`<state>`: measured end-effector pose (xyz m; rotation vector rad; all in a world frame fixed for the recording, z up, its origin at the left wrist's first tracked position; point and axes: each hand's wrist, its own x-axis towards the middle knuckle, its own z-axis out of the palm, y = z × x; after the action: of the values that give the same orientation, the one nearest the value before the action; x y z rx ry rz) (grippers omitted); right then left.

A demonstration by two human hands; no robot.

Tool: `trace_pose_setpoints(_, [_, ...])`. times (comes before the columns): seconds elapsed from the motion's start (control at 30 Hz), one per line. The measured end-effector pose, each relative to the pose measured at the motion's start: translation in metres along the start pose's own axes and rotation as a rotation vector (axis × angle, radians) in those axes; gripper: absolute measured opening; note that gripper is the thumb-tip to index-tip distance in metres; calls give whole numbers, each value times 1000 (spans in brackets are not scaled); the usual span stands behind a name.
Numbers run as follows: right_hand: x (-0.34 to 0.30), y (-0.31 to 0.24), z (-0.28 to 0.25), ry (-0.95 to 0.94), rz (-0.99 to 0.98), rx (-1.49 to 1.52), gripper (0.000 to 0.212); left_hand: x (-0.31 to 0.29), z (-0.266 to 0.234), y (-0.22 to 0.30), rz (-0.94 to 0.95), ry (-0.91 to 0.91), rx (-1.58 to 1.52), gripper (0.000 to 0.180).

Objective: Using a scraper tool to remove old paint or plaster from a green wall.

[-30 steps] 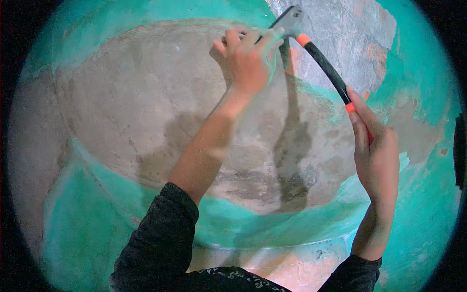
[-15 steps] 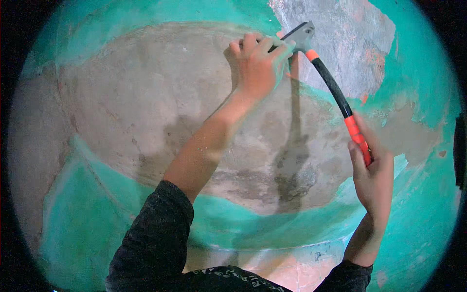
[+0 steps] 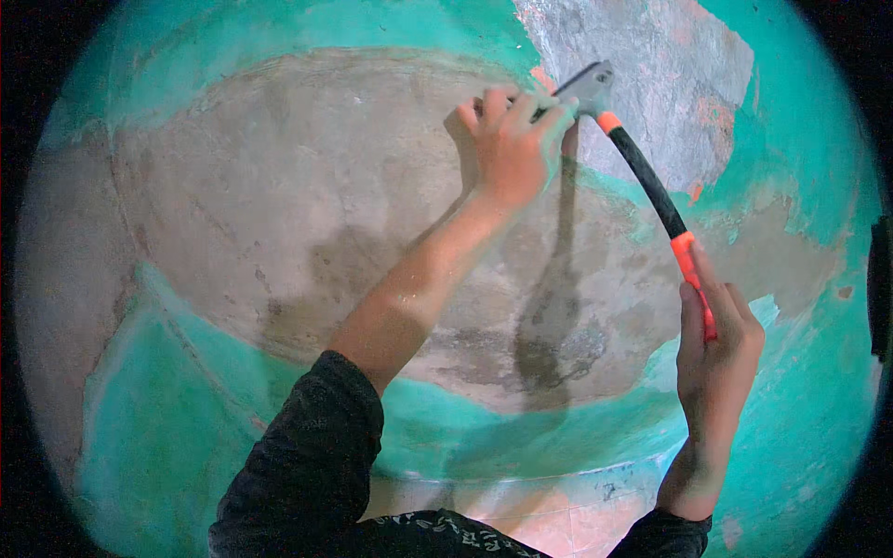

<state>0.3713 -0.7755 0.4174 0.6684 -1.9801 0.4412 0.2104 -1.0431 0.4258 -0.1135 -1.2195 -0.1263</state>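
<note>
A long-handled scraper with a black and orange handle slants across the upper right of the head view. Its grey head lies at the border between green paint and a bare silvery patch of wall. My right hand is wrapped round the orange end of the handle. At the other end, my left hand is closed over the near side of the scraper's head, its fingers pressing there. Those fingers hide part of the head and the blade's edge.
Peeling green paint surrounds a large bare grey-brown area of wall. To the upper right is a silvery scraped patch with orange spots. Pinkish tiles show at the bottom, and a dark object stands at the right rim.
The scraper and both hands have shifted slightly down and to the right in the picture. Both hands keep their hold on the scraper.
</note>
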Motion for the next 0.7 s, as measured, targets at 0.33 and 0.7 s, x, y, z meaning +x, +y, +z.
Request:
trace_pose_setpoints(0.33, [-5,5,9,22,-63,-97,48,-4,-2,-1,-60,23,68,25])
trace_pose_setpoints(0.7, [-3,0,9,58,-55,-110,49,9,4,-11,-3,61,44,27])
